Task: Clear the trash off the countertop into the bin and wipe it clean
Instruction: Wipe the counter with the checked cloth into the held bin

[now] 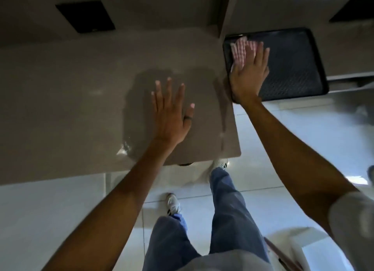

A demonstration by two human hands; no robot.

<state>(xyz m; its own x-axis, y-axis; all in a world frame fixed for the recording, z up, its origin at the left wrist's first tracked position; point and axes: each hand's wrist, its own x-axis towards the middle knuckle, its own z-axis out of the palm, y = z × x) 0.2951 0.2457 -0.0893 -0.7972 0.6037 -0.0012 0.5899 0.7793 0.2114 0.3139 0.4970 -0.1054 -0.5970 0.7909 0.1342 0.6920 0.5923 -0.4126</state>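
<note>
The beige countertop (70,84) fills the left and middle of the head view, with a dull smear near its right end. My left hand (172,112) lies flat on it, fingers spread, a dark ring on one finger, holding nothing. My right hand (250,70) is pressed flat, fingers straight, onto a pink-and-white checked cloth (238,48). The cloth lies in the near-left corner of a black tray (293,68) just past the counter's right edge. I see no trash on the counter.
A dark rectangular panel (86,16) sits in the wall behind the counter. A vertical divider (224,11) separates the counter from the tray's shelf. White tiled floor (303,149), my legs and shoes lie below. A white container (299,246) stands at the bottom right.
</note>
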